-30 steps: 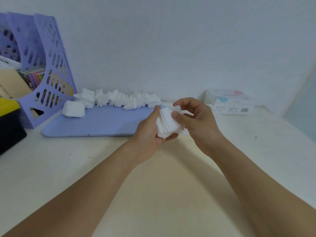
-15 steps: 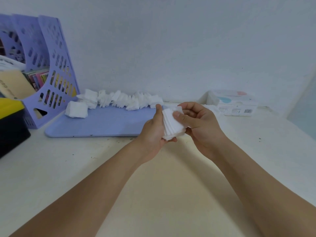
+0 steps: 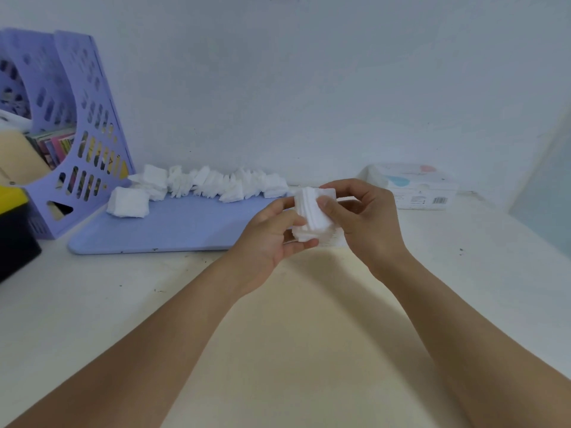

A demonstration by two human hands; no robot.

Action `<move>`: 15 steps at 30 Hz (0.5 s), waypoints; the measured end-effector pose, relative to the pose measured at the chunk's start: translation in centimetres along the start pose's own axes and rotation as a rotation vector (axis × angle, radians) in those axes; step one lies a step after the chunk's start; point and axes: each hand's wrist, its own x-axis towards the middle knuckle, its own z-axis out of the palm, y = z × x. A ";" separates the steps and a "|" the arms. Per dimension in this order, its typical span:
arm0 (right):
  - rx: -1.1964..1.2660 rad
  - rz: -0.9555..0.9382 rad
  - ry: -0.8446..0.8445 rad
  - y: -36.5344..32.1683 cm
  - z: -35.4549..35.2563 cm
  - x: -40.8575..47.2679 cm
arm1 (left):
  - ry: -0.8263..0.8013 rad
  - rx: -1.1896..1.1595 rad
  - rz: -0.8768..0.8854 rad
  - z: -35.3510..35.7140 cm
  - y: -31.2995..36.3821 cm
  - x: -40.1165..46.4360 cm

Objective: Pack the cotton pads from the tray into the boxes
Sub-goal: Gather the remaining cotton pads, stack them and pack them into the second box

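My two bare forearms come in from the bottom edge, cut off before the elbows, and meet over a cream-white tabletop that is speckled with small dark flecks. Together my hands hold one stack of white cotton pads just above the table: my left hand cups it from the left and underneath, thumb along its side, and my right hand grips it from the right, thumb pressed on its face and fingers curled round the back. The stack stands on edge, and I can count ridges along its side but not the number of pads. Something white and flat shows behind and below the stack, mostly covered by my right hand, and I cannot tell what it is. Beyond my hands lies a flat lavender tray, its near right corner hidden behind my left hand. Along its far edge runs a loose row of cotton pads, many tipped on edge and leaning on each other, with one separate small pile at the left end. To the right, well apart from the tray, a white box with a barcode sits against the wall; its print is too blurred to read. At the far left stands a purple perforated file rack holding books, with a black and yellow object cut off by the frame beside it. A plain pale wall closes the back.
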 end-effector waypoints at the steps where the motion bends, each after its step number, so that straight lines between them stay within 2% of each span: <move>1: -0.082 -0.055 0.029 0.2 0.1 0.0 | 0.013 -0.002 0.000 0.0 -0.1 0.0; 4: -0.204 -0.156 0.086 0.6 0.2 -0.1 | 0.050 0.007 0.005 -0.1 -0.4 0.3; 7: -0.217 -0.153 0.074 0.5 0.4 -0.2 | 0.094 0.049 0.022 -0.1 -0.9 0.5; 12: 0.116 0.114 0.084 0.0 0.0 0.2 | 0.153 -0.024 0.020 0.2 -1.0 0.6; 15: 0.186 0.147 0.075 -0.1 -0.1 0.2 | 0.158 -0.044 0.026 0.2 -1.0 0.7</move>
